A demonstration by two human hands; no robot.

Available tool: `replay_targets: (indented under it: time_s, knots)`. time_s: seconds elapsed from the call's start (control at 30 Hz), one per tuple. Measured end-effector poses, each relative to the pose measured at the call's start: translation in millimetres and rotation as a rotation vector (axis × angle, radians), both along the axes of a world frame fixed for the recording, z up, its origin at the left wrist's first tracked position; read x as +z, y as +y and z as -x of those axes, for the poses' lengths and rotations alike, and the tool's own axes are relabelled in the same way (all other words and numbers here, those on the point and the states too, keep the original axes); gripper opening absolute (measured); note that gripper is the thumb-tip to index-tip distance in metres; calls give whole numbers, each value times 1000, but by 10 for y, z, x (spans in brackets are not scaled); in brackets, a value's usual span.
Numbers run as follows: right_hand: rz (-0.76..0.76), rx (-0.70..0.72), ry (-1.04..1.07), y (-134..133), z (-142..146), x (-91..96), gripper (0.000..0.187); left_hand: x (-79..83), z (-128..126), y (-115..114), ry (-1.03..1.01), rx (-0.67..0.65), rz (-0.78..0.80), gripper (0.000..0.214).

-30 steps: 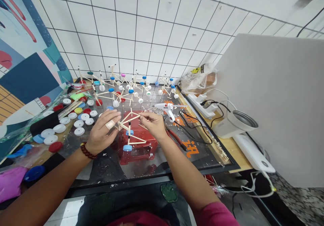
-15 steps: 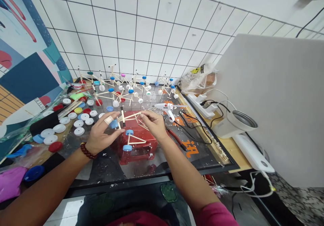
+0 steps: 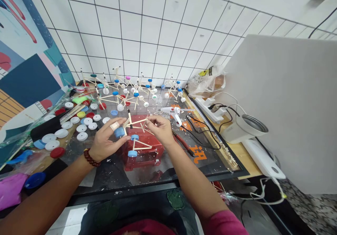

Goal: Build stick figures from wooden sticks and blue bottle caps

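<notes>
The left hand (image 3: 105, 143), fingers curled around a blue bottle cap (image 3: 119, 132), holds a wooden-stick frame (image 3: 138, 122) above a red stool (image 3: 156, 147); the right hand (image 3: 161, 129), fingers pinched together, grips its three-o'clock end. On the stool, at the frame's six o'clock, lies a two-wheeled stick assembly (image 3: 134, 145).

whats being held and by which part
A stick frame: left hand at the blue cap on one end, right hand pinching the other end.
</notes>
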State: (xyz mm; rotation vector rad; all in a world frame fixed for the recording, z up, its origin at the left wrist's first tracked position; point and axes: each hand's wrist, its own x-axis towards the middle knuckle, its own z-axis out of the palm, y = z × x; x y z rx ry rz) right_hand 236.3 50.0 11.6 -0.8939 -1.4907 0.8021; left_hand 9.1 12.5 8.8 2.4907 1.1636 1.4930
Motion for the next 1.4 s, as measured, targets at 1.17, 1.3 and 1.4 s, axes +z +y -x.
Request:
replay_targets:
  time_s: [1.17,1.3,1.4]
  knots:
    - [36,-9,-23,47,-40,-95,24,-111,-15,58,-458,-97,637,56]
    - [57,-5,-12,44,-32,-84,26,-113,-22,51,-461,-92,637,58]
    - [70,-11,-19,45,-30,-86,29,-114,-28,53,-458,-84,620,59]
